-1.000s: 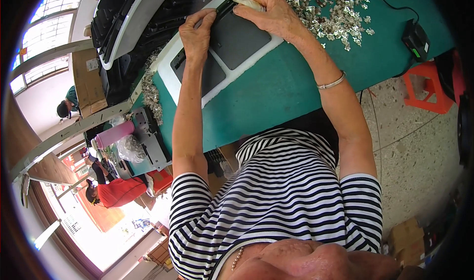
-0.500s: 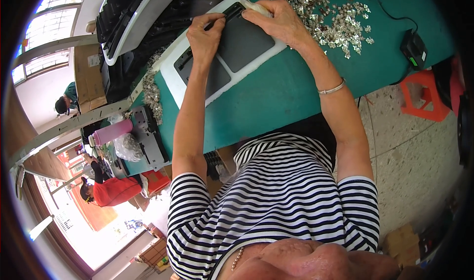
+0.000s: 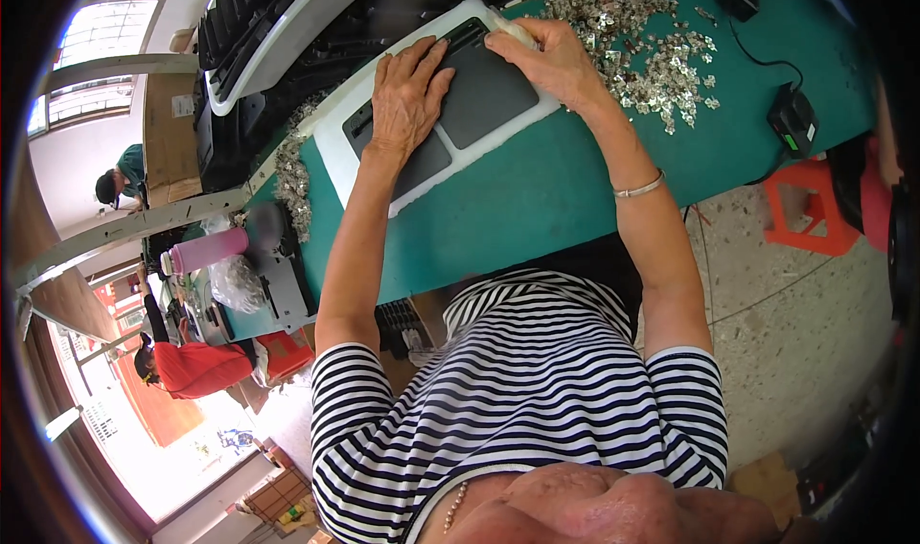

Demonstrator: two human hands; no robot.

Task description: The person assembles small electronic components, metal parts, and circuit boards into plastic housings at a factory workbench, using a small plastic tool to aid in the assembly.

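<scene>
A white foam pad [image 3: 331, 156] lies on the green tabletop with a dark grey panel [image 3: 487, 98] on it, marked by a pale dividing strip. My left hand [image 3: 407, 103] rests flat on the panel's left part, its fingers spread and holding nothing. At the upper right corner of the pad my right hand [image 3: 561, 65] is closed, thumb against fingers, round a pale cream-coloured, handle-like object [image 3: 516, 32]. The fingers hide most of that object, so its kind does not show.
Small shiny metal clips [image 3: 613, 26] lie heaped beyond my right hand, with more clips [image 3: 292, 185] left of the pad. Black-and-white casings [image 3: 278, 36] stand at the back left. A black adapter [image 3: 793, 117], a pink bottle [image 3: 206, 251] and a red stool [image 3: 810, 208] surround the table [image 3: 498, 204]. Two people work farther left.
My left hand has gone from a pinch near the panel's top slot to lying flat with fingers spread. The right hand keeps its grip, and the whole view has shifted slightly.
</scene>
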